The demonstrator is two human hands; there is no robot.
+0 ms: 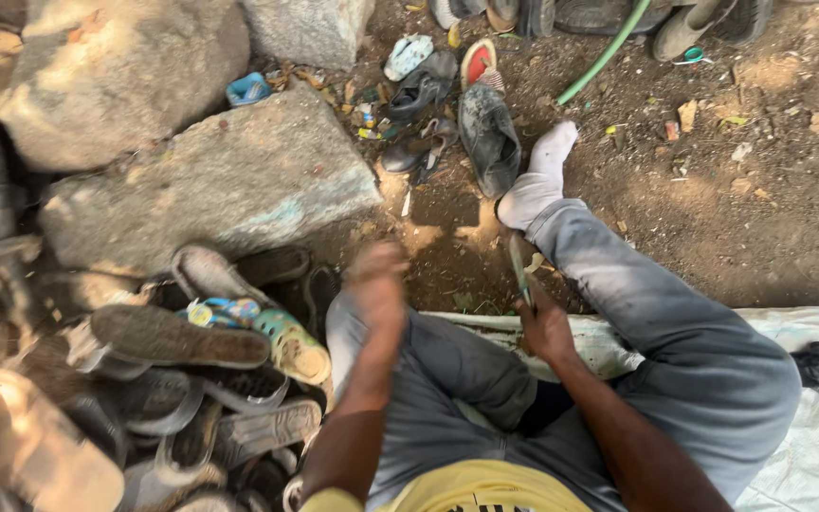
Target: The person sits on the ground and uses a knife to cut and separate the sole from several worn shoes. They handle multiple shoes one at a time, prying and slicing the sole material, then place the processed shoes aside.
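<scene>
— Gripping a knife (520, 268), that's the right hand (544, 327): fist closed on the handle, blade pointing away from the body, just above the knee.
— Left hand (377, 283)?
— Blurred, raised over the left thigh. Can't tell its grip; nothing visibly in it.
— Around the knife?
— Sock foot (539, 180) just beyond the tip, shoe pile (191, 379) well left, boulder (210, 180) above that.

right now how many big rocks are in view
3: one top left, one top centre, and a flat one below them beside the shoe pile. Others may be hidden.
</scene>
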